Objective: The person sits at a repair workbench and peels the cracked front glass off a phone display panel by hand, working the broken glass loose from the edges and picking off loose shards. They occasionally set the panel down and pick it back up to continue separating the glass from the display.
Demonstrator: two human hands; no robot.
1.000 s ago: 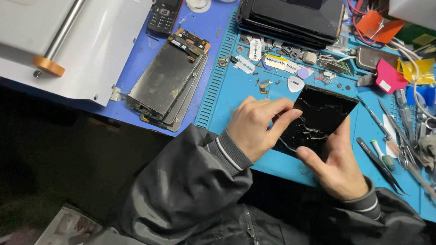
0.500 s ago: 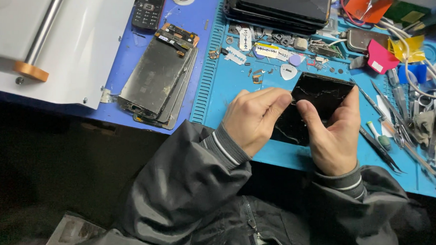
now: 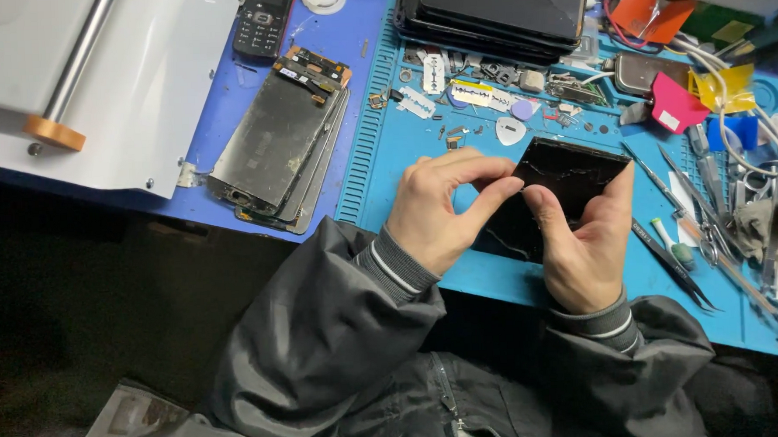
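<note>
The cracked black phone screen (image 3: 563,189) is tilted up off the blue mat (image 3: 386,157); the right hand (image 3: 587,245) cradles its edge for support; the left hand (image 3: 436,203) pinches at its left rim, fingertips together.

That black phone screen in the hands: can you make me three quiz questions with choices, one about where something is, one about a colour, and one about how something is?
1. Where is the old keypad phone?
A. top, left of the mat
B. in a hand
C. on the lap

2. What colour is the work mat?
A. red
B. blue
C. white

3. How is the cracked black screen held?
A. lying untouched
B. by one hand
C. by both hands

Answers: 1 A, it lies on the table beyond the mat's left edge. 2 B, the ribbed mat is blue. 3 C, the left hand and right hand both grip it.
</note>
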